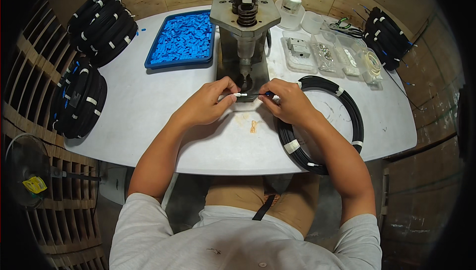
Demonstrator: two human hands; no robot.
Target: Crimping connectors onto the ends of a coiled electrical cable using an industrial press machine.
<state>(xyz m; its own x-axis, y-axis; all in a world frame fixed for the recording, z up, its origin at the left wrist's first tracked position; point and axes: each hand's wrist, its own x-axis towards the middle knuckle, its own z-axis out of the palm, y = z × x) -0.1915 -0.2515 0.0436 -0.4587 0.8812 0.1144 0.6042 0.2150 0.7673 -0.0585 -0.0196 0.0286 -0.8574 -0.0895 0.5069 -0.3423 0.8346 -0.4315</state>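
Note:
Just in front of the base of a metal press (243,47), my two hands are raised over the table. My left hand (210,100) pinches a small white connector (241,94) between thumb and fingers. My right hand (291,102) grips a thin black cable (254,94), whose end meets the white connector; whether it is inserted I cannot tell. Close to my right fingertips on that cable is a dark blue piece (269,94). Under my right forearm lies a coil of black cable (355,116) bound with white tape.
Left of the press stands a blue tray (148,65) full of small blue pieces. Bundled black cable coils (101,27) sit at the left edge, others (389,37) at the far right. Clear trays (302,67) of small parts and a white bottle (291,3) stand at the back right.

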